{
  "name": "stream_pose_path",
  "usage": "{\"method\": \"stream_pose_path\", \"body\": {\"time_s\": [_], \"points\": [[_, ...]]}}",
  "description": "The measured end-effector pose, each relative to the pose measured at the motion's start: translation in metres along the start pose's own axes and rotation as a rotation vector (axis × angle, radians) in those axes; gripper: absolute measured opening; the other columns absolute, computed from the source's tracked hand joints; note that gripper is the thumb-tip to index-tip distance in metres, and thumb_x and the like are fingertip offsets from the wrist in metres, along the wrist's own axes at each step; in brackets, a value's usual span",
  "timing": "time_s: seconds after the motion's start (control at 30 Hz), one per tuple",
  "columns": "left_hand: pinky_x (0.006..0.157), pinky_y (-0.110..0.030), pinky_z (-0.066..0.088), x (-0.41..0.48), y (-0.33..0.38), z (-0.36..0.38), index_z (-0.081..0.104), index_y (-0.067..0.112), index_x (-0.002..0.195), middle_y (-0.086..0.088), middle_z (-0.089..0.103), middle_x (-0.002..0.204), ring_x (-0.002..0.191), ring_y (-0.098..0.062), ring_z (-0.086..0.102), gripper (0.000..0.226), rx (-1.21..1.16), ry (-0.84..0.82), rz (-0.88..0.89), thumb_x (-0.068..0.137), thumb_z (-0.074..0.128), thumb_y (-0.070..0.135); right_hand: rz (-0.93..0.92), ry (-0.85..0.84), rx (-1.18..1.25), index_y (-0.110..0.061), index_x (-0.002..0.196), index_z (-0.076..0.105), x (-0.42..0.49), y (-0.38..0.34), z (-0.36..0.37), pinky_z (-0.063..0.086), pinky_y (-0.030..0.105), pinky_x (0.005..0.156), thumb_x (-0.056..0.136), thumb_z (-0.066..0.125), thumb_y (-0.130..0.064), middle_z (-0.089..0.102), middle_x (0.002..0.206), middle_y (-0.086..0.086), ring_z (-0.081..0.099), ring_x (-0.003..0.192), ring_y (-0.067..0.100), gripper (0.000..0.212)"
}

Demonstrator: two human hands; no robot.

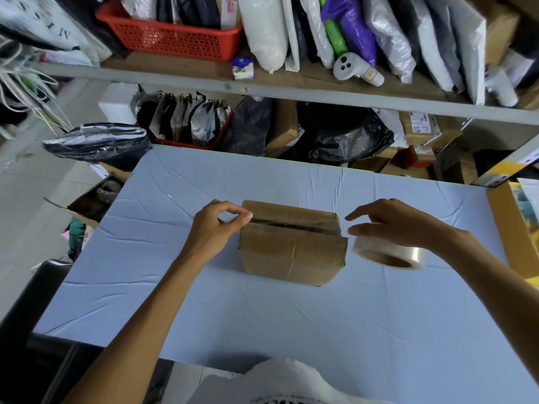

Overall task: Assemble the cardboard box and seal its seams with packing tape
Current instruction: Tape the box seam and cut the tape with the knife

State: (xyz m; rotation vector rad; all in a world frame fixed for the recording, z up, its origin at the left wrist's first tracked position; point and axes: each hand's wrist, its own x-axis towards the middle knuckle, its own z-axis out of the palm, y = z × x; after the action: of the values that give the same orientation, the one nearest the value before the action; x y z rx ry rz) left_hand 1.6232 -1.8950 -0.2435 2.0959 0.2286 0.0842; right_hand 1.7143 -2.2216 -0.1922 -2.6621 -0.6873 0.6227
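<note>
**A:** Head view, then. Where does the work sit?

**B:** A small brown corrugated cardboard box [291, 252] stands on a pale blue, creased cloth-covered table [262, 316]. Its two top flaps are folded down but do not meet. A dark slit runs between them along the top.

**A:** And the hands?

**B:** The left hand [214, 228] is at the box's left end, level with its top. Its thumb and forefinger tips are pressed together in a ring, right at the left end of the slit. I cannot tell whether anything lies between them (clear film would hardly show here).

**A:** The other one?

**B:** The right hand [405, 225] hovers just right of the box. Its forefinger and thumb are stretched out towards the box's top right corner and are not touching it. Under the palm is a roll of clear packing tape with a brown card core [389, 253]. It is tilted, with the core hole facing the camera, just beside the box's right wall. The roll is blurred and the remaining fingers are hidden. I cannot tell whether the hand clasps it or only rests on it.

**A:** And beyond the box?

**B:** A grey metal shelf [291, 91] runs across behind it. A red plastic lattice basket [172, 39] sits on the shelf, up and to the box's left. A white handheld controller [354, 68] lies up and to its right. A black plastic bag [347, 138] is under the shelf, behind the box.
</note>
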Motion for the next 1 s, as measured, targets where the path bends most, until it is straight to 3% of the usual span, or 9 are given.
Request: {"method": "stream_pose_path", "body": {"time_s": [0.13, 0.23, 0.4, 0.53, 0.83, 0.9, 1.0], "points": [[0.063, -0.009, 0.044, 0.003, -0.001, 0.003, 0.068, 0.033, 0.083, 0.015, 0.067, 0.095, 0.065, 0.003, 0.059, 0.004, 0.006, 0.015, -0.001, 0.084, 0.07, 0.036, 0.066, 0.004, 0.021, -0.028, 0.105, 0.07, 0.004, -0.001, -0.001, 0.044, 0.027, 0.062, 0.085, 0.057, -0.053, 0.063, 0.077, -0.005, 0.057, 0.067, 0.009, 0.034], [0.062, -0.006, 0.044, 0.004, -0.003, 0.007, 0.068, 0.029, 0.082, 0.015, 0.067, 0.088, 0.064, 0.002, 0.059, 0.005, 0.005, 0.048, -0.028, 0.084, 0.071, 0.033, 0.115, 0.052, 0.007, -0.023, 0.095, 0.068, 0.01, -0.001, 0.003, 0.033, 0.021, 0.054, 0.08, 0.063, -0.054, 0.05, 0.064, -0.013, 0.047, 0.057, 0.004, 0.034], [0.059, -0.01, 0.042, 0.007, -0.002, 0.009, 0.067, 0.037, 0.075, 0.02, 0.068, 0.078, 0.058, -0.003, 0.059, 0.01, 0.006, 0.062, -0.074, 0.082, 0.072, 0.033, 0.187, 0.163, -0.018, -0.02, 0.078, 0.065, 0.018, 0.003, 0.002, 0.039, 0.028, 0.056, 0.065, 0.073, -0.062, 0.05, 0.072, -0.013, 0.05, 0.067, 0.007, 0.045], [0.059, -0.012, 0.042, 0.009, -0.002, 0.01, 0.067, 0.036, 0.067, 0.026, 0.066, 0.064, 0.057, 0.004, 0.062, 0.019, -0.025, 0.077, -0.119, 0.079, 0.077, 0.025, 0.206, 0.198, -0.05, -0.018, 0.077, 0.065, 0.026, 0.001, 0.003, 0.039, 0.029, 0.057, 0.061, 0.075, -0.064, 0.047, 0.074, -0.015, 0.05, 0.07, 0.01, 0.05], [0.067, -0.012, 0.046, 0.01, -0.002, 0.014, 0.07, 0.031, 0.071, 0.019, 0.069, 0.075, 0.072, -0.002, 0.066, 0.013, -0.066, 0.121, -0.14, 0.078, 0.077, 0.022, 0.203, 0.18, -0.079, -0.016, 0.078, 0.064, 0.036, 0.001, 0.002, 0.038, 0.029, 0.056, 0.059, 0.078, -0.062, 0.047, 0.074, -0.014, 0.05, 0.07, 0.011, 0.051], [0.068, -0.016, 0.049, 0.01, -0.003, 0.015, 0.073, 0.025, 0.08, 0.015, 0.07, 0.077, 0.073, -0.004, 0.066, 0.006, -0.077, 0.138, -0.134, 0.078, 0.077, 0.022, 0.2, 0.182, -0.091, -0.016, 0.079, 0.064, 0.038, 0.0, 0.001, 0.035, 0.027, 0.054, 0.06, 0.078, -0.062, 0.047, 0.074, -0.013, 0.05, 0.071, 0.012, 0.052], [0.071, -0.024, 0.054, 0.012, -0.005, 0.013, 0.073, 0.021, 0.094, 0.007, 0.071, 0.082, 0.075, -0.008, 0.069, 0.019, -0.115, 0.146, -0.17, 0.076, 0.079, 0.024, 0.202, 0.179, -0.104, -0.016, 0.08, 0.064, 0.04, 0.0, 0.001, 0.032, 0.024, 0.051, 0.06, 0.078, -0.063, 0.048, 0.074, -0.012, 0.05, 0.071, 0.012, 0.053]]}}
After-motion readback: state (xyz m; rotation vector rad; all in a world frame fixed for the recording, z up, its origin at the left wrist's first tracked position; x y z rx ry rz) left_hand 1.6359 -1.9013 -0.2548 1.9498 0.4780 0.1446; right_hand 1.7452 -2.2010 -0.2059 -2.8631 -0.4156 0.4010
